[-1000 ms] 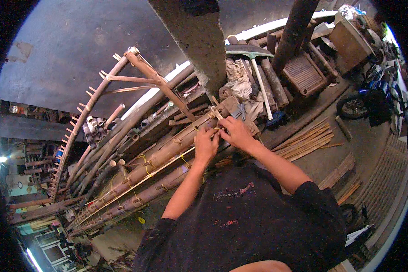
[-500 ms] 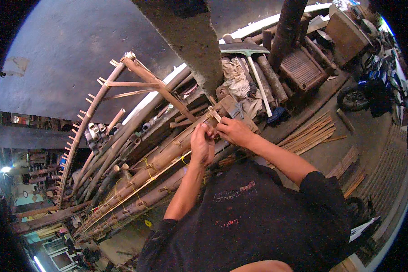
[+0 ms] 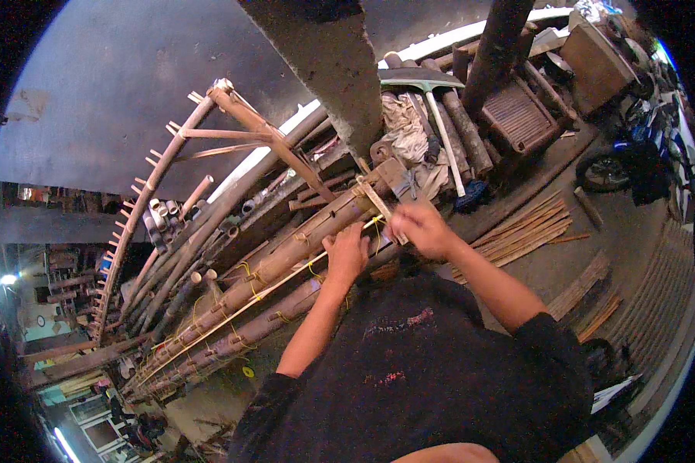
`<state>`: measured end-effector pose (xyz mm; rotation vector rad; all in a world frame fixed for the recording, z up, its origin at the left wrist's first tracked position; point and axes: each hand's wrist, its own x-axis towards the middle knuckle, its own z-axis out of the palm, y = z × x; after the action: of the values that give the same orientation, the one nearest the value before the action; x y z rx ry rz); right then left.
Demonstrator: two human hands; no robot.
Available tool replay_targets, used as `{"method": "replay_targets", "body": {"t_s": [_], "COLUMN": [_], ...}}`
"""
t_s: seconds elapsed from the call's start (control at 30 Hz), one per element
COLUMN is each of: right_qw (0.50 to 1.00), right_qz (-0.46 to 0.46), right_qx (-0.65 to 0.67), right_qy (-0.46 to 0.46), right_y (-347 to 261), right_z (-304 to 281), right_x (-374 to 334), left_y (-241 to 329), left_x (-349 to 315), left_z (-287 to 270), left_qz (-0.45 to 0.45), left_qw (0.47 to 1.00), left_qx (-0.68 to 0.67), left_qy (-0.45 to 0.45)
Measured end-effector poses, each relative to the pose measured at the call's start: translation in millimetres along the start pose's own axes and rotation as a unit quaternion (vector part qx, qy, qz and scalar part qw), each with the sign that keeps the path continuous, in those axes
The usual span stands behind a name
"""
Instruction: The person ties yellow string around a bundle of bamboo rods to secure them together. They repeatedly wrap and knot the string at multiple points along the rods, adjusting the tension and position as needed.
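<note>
At the bamboo pole's [image 3: 282,261] edge, my left hand [image 3: 346,256] covers the pale strip [image 3: 295,273], right hand [image 3: 425,231] near; I can't tell either grip

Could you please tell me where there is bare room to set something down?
The floor looks bare between the motorbike wheel, the short pole and the slatted panel. It is crowded around the left hand and right hand, among bamboo poles and yellow cords.

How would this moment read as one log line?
left hand: over pale strip; right hand: blurred, beside yellow cord
</note>
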<state>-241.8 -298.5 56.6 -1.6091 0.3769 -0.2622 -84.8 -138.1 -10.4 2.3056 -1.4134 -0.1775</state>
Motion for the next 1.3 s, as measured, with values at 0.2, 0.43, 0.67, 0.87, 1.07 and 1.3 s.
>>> {"method": "replay_targets", "body": {"t_s": [0.2,0.43,0.67,0.87,1.07,1.3], "right_qw": [0.976,0.958,0.886,0.843,0.856,0.9], "right_qz": [-0.104,-0.106,-0.152,-0.181,-0.197,-0.275], "right_qx": [-0.18,-0.255,-0.426,-0.489,-0.431,-0.298], "right_qy": [-0.068,-0.08,-0.103,-0.136,-0.206,-0.158], "right_y": [53,79,72,42,41,56], "right_z": [24,39,64,117,220,423], "right_x": [-48,-40,-48,-56,-56,-20], "left_y": [-1,3,-9,-22,-73,-184], "left_x": [2,1,-1,-28,-145,-325], "left_z": [8,8,27,1,-96,-166], "left_qz": [-0.051,-0.025,-0.024,-0.002,-0.069,-0.212], "left_qw": [0.997,0.999,0.999,0.982,0.93,0.903], "left_qx": [-0.02,0.001,-0.011,-0.116,-0.228,-0.185], "left_qy": [-0.045,0.031,0.024,0.149,0.281,0.325]}}
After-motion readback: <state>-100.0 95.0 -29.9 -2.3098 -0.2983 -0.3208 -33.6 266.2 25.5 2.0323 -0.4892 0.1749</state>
